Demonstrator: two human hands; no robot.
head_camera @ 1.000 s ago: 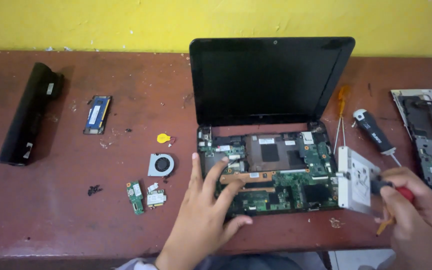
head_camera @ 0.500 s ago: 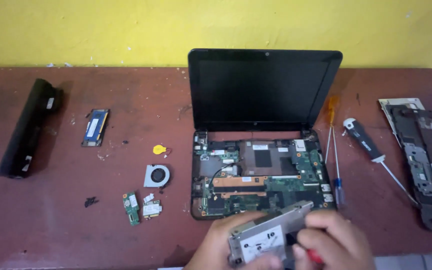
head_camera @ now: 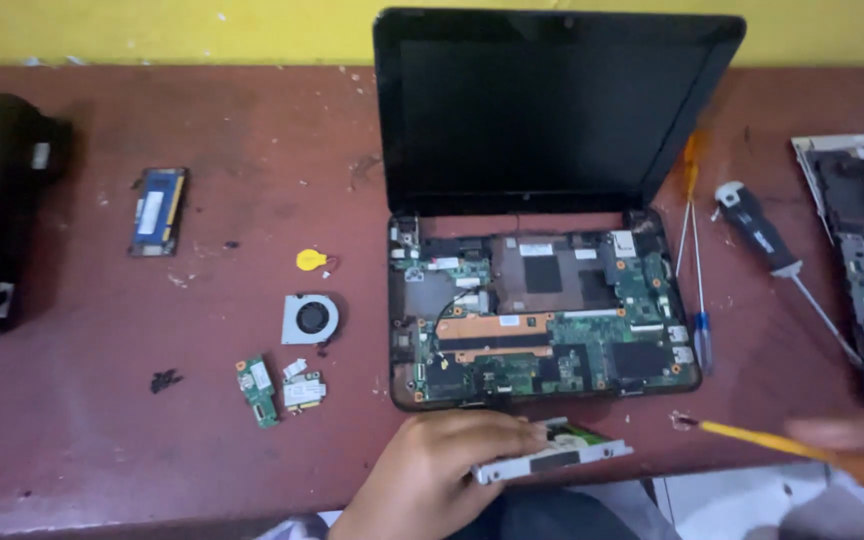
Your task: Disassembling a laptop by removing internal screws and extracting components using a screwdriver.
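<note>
Flat silver metal-cased hard drive sitting at table edge below opened black laptop, left hand fingers curling closed over it; blurred right hand gripping orange-handled screwdriver.

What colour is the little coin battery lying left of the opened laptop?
Yellow, with a red lead; the coin battery shows in the head view.
</note>
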